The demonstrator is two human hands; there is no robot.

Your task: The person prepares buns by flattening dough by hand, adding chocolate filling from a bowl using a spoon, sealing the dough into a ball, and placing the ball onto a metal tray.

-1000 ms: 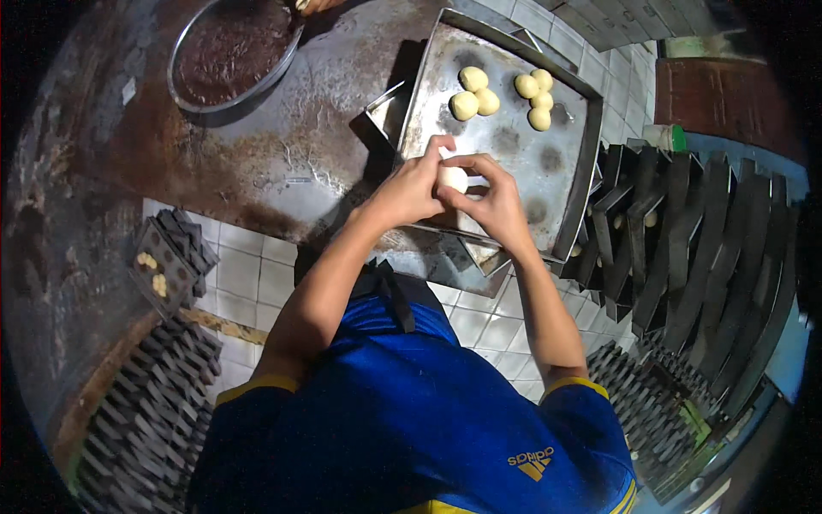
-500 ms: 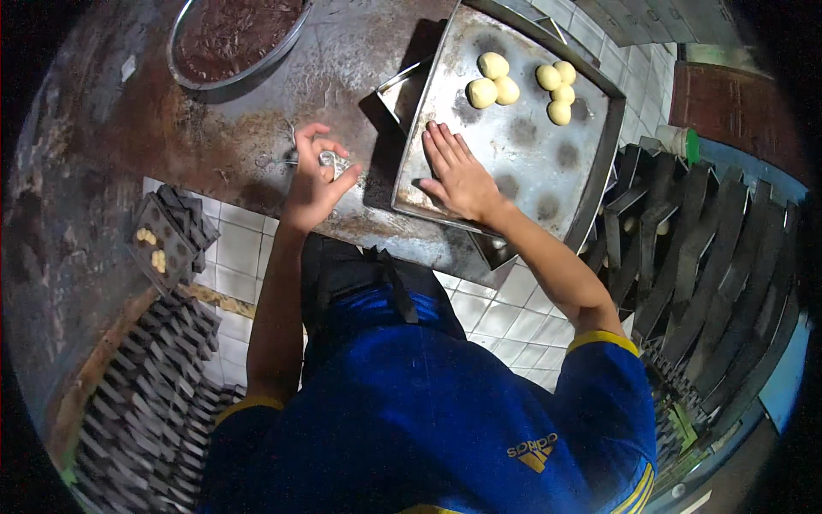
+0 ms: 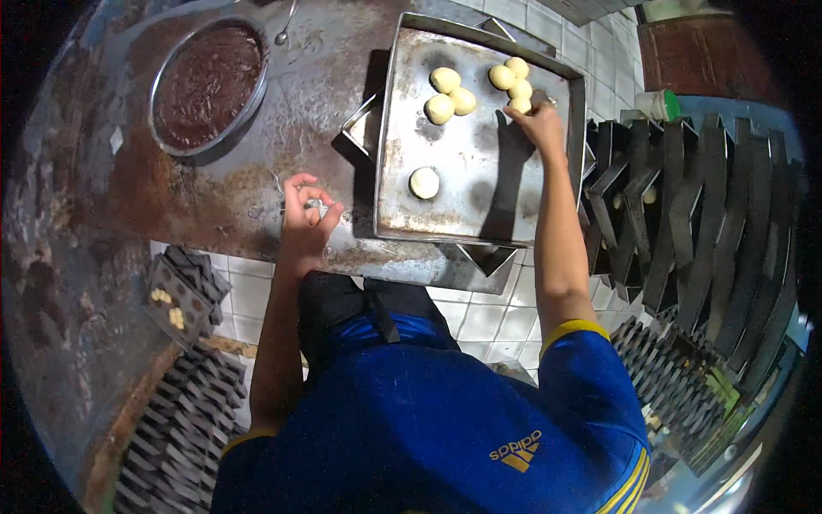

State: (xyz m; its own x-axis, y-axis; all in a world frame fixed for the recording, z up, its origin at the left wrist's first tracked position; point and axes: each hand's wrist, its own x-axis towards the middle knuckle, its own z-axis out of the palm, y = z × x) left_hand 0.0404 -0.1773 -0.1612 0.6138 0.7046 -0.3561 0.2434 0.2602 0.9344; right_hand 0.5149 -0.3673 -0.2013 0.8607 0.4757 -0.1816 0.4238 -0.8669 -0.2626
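Two curled fingers round small scrap

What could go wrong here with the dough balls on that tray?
The right hand reaches into the cluster of dough balls at the tray's far corner; it could dent a neighbour or stick them together. The tray sits on other pans near the table edge, so pressing might rock it. The lone ball could slide.

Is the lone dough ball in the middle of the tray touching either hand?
Apart. The head view shows the lone dough ball ringed by bare tray, well clear of both the right hand and left hand.
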